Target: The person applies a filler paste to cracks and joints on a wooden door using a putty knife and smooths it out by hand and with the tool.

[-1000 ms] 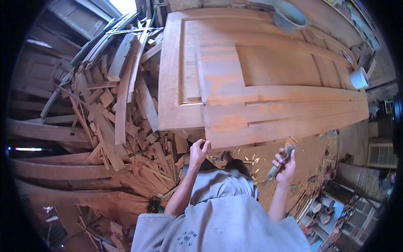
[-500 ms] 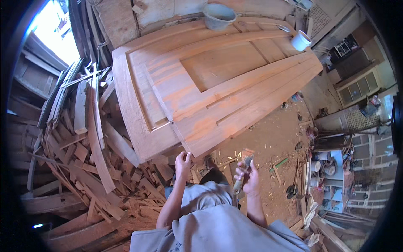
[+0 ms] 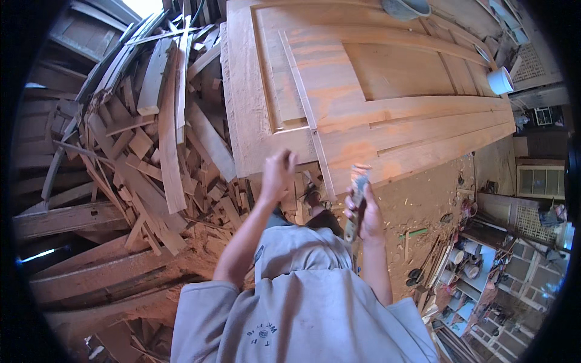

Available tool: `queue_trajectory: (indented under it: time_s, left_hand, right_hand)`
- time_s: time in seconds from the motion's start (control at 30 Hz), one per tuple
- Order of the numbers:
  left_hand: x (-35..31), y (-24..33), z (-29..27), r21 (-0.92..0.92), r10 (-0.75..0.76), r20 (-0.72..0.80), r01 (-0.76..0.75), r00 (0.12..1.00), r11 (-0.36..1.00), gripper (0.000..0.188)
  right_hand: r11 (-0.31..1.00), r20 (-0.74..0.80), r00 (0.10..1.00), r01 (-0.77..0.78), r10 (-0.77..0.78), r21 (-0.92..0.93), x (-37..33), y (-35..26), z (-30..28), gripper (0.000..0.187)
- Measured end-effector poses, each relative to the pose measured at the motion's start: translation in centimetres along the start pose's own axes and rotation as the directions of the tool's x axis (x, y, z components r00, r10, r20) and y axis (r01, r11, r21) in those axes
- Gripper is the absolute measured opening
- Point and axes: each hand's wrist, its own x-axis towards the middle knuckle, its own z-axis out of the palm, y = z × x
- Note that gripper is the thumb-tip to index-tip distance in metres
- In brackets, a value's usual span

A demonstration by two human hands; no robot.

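Observation:
My right hand [image 3: 368, 212] is closed around the handle of a flat paintbrush [image 3: 359, 181], held upright with its orange-stained head at the top. My left hand [image 3: 279, 175] is raised beside the near edge of the panelled wooden doors, blurred by motion; its fingers look curled, but whether anything is in them is not visible. The upper door [image 3: 417, 115] has smeared orange patches on its frame and lies over another door [image 3: 251, 109], which sticks out at the left. Neither hand clearly touches the doors.
Offcuts and planks [image 3: 172, 163] are heaped at the left. A grey basin [image 3: 407, 8] and a white bucket [image 3: 500, 81] are on the doors' far side. Wood chips litter the dirt floor [image 3: 411, 199]. A cluttered shelf [image 3: 475, 275] stands at the right.
The view has turned, so the doors appear further right. My left hand has moved away from the upper door's near corner. My right hand still grips the paintbrush.

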Motion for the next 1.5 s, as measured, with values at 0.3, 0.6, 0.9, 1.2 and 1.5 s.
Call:
queue_trajectory:
  time_s: [0.3, 0.6, 0.9, 1.2, 1.5]
  left_hand:
    - [1.9, -4.2, -3.2, 0.04, 0.055, -0.135, -0.05, 0.989, 0.998, 0.022]
    - [-9.3, -0.2, 1.3, -0.364, -0.133, 0.255, 0.223, 0.958, 0.904, 0.041]
    - [-0.6, -4.0, -1.1, 0.284, 0.261, 0.18, -0.304, 0.948, 0.909, 0.056]
    - [6.7, -2.6, -2.3, 0.423, 0.292, 0.541, -0.555, 0.789, 0.717, 0.054]
    - [9.3, -3.9, -1.3, 0.385, 0.287, 0.67, -0.651, 0.684, 0.655, 0.054]
  right_hand:
    - [0.953, -0.075, 0.984, 0.134, -0.159, -0.27, 6.3, 1.0, 3.9, 0.029]
    - [0.873, -0.137, 0.969, 0.118, -0.206, -0.474, 4.6, 10.3, 4.8, 0.02]
    - [0.511, -0.07, 0.863, 0.23, -0.501, -0.828, 6.1, 3.5, -3.0, 0.034]
    - [-0.273, 0.301, 0.602, 0.141, -0.739, -0.952, 11.8, -1.7, -8.3, 0.026]
    - [-0.279, 0.298, 0.558, 0.12, -0.775, -0.953, 12.5, -1.4, -8.5, 0.028]
